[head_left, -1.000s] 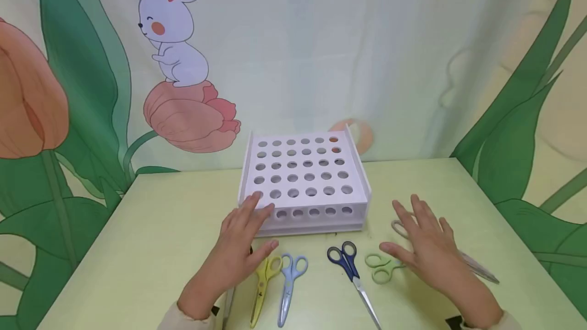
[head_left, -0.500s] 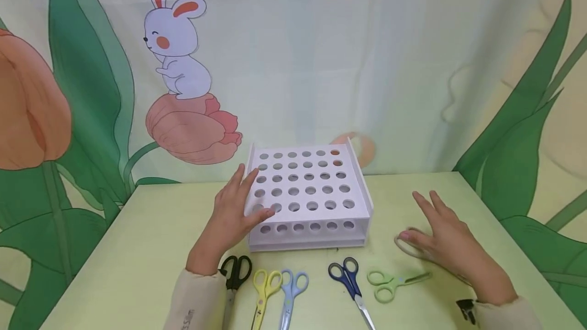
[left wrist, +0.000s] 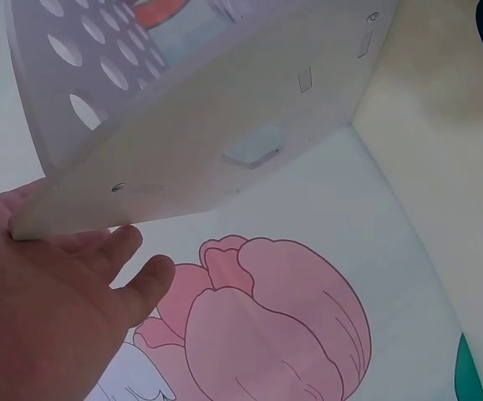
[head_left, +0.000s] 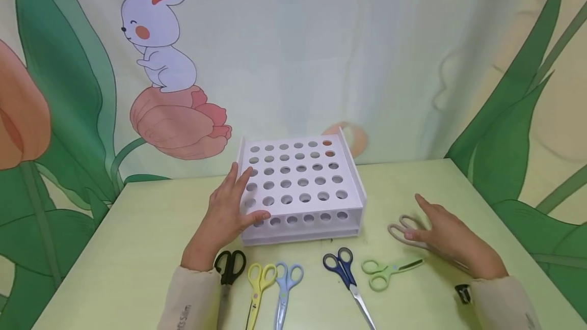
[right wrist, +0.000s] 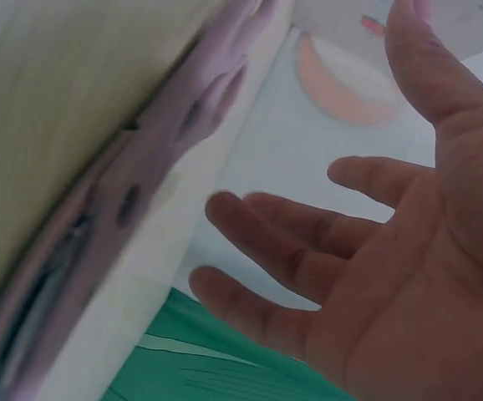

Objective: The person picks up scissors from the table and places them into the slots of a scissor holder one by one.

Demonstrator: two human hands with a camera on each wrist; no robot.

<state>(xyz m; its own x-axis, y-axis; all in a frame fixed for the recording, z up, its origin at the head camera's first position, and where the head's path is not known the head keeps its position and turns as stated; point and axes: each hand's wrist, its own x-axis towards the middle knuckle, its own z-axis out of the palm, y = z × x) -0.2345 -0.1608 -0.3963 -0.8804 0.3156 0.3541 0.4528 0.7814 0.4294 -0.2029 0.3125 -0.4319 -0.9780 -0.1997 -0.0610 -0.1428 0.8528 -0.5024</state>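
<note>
A white rack [head_left: 293, 195] with rows of round holes stands at the middle of the table. Its front left corner lies between the spread thumb and fingers of my left hand [head_left: 224, 213]. In the left wrist view, the left hand [left wrist: 58, 309] is at the corner of the rack's side panel [left wrist: 191, 167], fingers loosely extended; I cannot tell how firmly it touches. My right hand [head_left: 458, 238] is held with extended fingers above the greyish-mauve scissors [head_left: 403, 230], partly covering them. In the right wrist view, the right hand [right wrist: 375, 276] holds nothing, and the mauve scissors [right wrist: 141, 175] lie apart from it.
In front of the rack lie black scissors [head_left: 230, 266], yellow scissors [head_left: 260, 284], light blue scissors [head_left: 285, 284], dark blue scissors [head_left: 344, 269] and green scissors [head_left: 382, 271]. A curtain [head_left: 394, 55] with a printed rabbit and tulips hangs behind the table [head_left: 151, 248].
My left hand has moved from the rack's front to its left front corner. The right hand has shifted right, over the mauve scissors, and turned sideways. The head view has tilted slightly.
</note>
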